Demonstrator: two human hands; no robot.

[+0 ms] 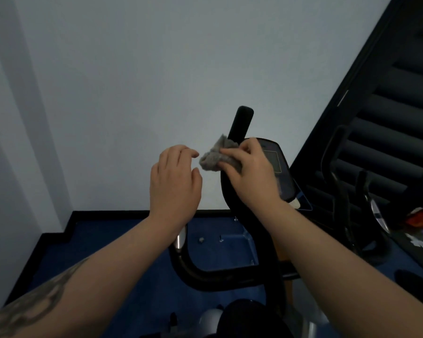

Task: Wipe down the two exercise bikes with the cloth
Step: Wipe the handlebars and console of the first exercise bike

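A grey cloth (216,156) is gripped by the right hand (250,172) against the bike's handlebar (239,123); the left hand (175,178) is held relaxed and empty beside it.

The cloth (214,156) in my right hand (250,170) was grey, coarse and nubbly. The bike's handlebar (241,123) looked matt black, like foam; its console (280,167) was smooth dark plastic with a dull sheen. Polished metal (180,239) gleamed lower down, above blue carpet (122,242).
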